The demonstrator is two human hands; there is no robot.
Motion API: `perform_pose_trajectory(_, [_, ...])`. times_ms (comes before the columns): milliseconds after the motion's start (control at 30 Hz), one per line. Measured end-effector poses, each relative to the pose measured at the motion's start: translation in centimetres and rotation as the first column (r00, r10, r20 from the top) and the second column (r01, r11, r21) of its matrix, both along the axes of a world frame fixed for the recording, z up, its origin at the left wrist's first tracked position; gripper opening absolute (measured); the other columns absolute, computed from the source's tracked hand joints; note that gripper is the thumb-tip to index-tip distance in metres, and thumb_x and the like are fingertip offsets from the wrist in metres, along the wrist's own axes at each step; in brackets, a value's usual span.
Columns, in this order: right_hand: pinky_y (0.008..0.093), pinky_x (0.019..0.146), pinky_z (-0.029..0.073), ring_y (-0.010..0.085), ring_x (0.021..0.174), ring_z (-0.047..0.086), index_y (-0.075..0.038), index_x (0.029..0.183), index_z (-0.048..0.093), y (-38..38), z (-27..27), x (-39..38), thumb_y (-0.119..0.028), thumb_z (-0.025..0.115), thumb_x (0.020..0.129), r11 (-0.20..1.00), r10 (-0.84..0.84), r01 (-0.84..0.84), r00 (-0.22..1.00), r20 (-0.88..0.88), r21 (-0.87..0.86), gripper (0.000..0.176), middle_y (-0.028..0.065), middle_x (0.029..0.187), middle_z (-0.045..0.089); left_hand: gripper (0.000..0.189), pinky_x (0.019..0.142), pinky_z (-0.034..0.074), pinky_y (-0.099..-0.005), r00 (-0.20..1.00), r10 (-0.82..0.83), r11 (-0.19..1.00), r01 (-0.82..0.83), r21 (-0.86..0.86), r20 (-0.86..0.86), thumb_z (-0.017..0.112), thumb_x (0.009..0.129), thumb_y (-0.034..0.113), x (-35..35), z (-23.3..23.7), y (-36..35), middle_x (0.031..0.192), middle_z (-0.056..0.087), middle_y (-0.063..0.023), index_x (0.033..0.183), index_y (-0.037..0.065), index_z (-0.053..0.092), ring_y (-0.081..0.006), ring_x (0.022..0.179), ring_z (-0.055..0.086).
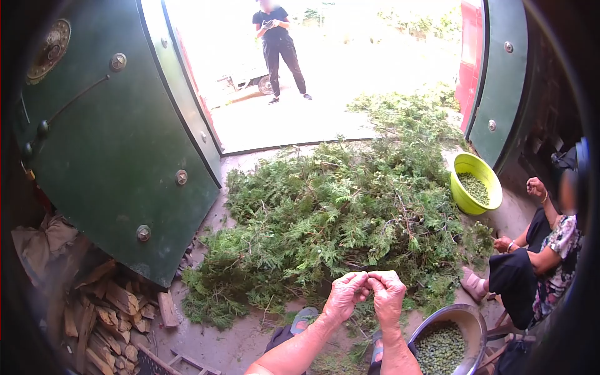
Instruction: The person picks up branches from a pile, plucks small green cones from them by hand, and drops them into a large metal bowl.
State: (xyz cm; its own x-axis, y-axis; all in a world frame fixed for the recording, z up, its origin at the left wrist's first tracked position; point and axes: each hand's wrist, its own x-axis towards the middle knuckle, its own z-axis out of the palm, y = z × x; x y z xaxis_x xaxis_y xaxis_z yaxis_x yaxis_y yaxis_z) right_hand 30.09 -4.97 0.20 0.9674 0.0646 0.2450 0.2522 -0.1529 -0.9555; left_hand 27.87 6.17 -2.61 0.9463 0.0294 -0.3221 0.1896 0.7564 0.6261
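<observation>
Both my hands are raised in front of the pile of green branches [325,212], their fingertips meeting. My left hand [347,296] is closed in a pinch, thumb and fingers pressed together. My right hand [387,294] is closed the same way, right against it. Whatever lies between the fingertips is too small to make out. Below and to the right of my right hand stands a metal basin [480,331] holding small green cones or berries [440,349].
A yellow-green tub [460,194] with green berries stands right, near a seated person [537,256] holding a sprig. Another person [275,47] stands outside the doorway. Split firewood [103,319] lies lower left, beneath a green metal door [112,150].
</observation>
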Motion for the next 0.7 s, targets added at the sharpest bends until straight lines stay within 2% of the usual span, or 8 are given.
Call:
perform_pose_trajectory(67, [0.0258,0.059,0.047,0.0137,0.067,0.058,0.001,0.084,0.066,0.0,0.6,0.0,0.005,0.064,0.074,0.992,0.011,0.000,0.997,-0.082,0.130,0.011,0.0061,0.075,0.058,0.013,0.054,0.043,-0.0200,1.000,-0.016,1.000,0.017,-0.021,0.017,0.058,0.088,0.011,0.1,0.0,0.0,0.079,0.060,-0.0015,0.096,0.003,0.059,-0.0082,0.064,0.055])
perform_pose_trajectory(200, [0.0239,0.056,0.047,0.0110,0.063,0.057,0.000,0.083,0.066,-0.3,-0.4,0.4,0.005,0.064,0.075,0.994,0.015,-0.013,1.000,-0.016,0.111,0.009,0.0047,0.075,0.058,0.018,0.053,0.043,-0.0188,0.996,-0.067,0.997,0.064,0.050,0.062,0.058,0.088,0.014,0.1,0.5,0.3,0.079,0.061,-0.0013,0.100,0.001,0.060,-0.0063,0.063,0.054])
perform_pose_trajectory(300, [0.0225,0.055,0.047,0.0090,0.062,0.056,0.001,0.082,0.066,-0.4,-0.1,0.4,0.004,0.063,0.077,0.994,0.036,-0.025,0.995,-0.096,0.103,0.006,0.0033,0.076,0.058,0.019,0.053,0.042,-0.0196,0.992,-0.102,0.993,0.097,0.072,0.069,0.059,0.087,0.013,0.0,1.1,0.5,0.078,0.060,-0.0016,0.102,0.000,0.059,-0.0068,0.064,0.053])
perform_pose_trajectory(367, [0.0211,0.054,0.045,0.0067,0.061,0.054,0.002,0.086,0.064,-0.4,0.2,0.4,0.002,0.062,0.080,0.975,0.109,-0.056,0.962,-0.249,0.213,0.006,0.0014,0.076,0.059,0.020,0.052,0.042,-0.0193,0.992,-0.110,0.991,0.104,0.082,0.064,0.059,0.087,0.013,0.0,1.2,0.7,0.078,0.060,-0.0016,0.102,-0.001,0.059,-0.0066,0.063,0.053])
perform_pose_trajectory(467, [0.0181,0.052,0.045,0.0043,0.056,0.052,0.000,0.092,0.061,0.3,0.3,0.3,-0.002,0.059,0.083,0.952,0.118,-0.027,0.952,-0.283,0.306,0.009,0.0004,0.073,0.059,0.019,0.052,0.042,-0.0184,0.993,-0.111,0.990,0.107,0.090,0.039,0.059,0.087,0.013,0.1,0.9,1.0,0.078,0.059,-0.0018,0.100,0.000,0.060,-0.0064,0.063,0.053])
perform_pose_trajectory(600, [0.0177,0.050,0.044,0.0034,0.056,0.050,0.000,0.094,0.059,0.4,0.3,0.4,-0.001,0.058,0.083,0.961,0.127,-0.050,0.953,-0.275,0.272,0.011,-0.0002,0.073,0.059,0.016,0.052,0.042,-0.0179,0.990,-0.138,0.990,0.138,0.009,0.039,0.060,0.086,0.013,0.1,0.8,1.4,0.078,0.060,-0.0024,0.097,0.001,0.059,-0.0069,0.065,0.054])
perform_pose_trajectory(667, [0.0176,0.049,0.043,0.0031,0.056,0.050,0.000,0.094,0.059,0.2,0.5,0.4,0.000,0.057,0.084,0.984,0.115,-0.082,0.970,-0.216,0.155,0.011,-0.0009,0.073,0.058,0.016,0.053,0.042,-0.0178,0.986,-0.154,0.988,0.155,-0.006,0.061,0.060,0.086,0.012,0.2,1.0,1.5,0.078,0.059,-0.0025,0.097,0.001,0.059,-0.0071,0.066,0.054])
perform_pose_trajectory(700, [0.0176,0.049,0.043,0.0031,0.056,0.050,0.000,0.094,0.059,0.2,0.5,0.4,0.000,0.057,0.084,0.985,0.115,-0.082,0.970,-0.216,0.155,0.011,-0.0009,0.073,0.058,0.016,0.054,0.042,-0.0179,0.984,-0.166,0.986,0.167,-0.007,0.063,0.060,0.086,0.012,0.2,1.1,1.5,0.079,0.059,-0.0028,0.099,0.001,0.058,-0.0074,0.067,0.054])
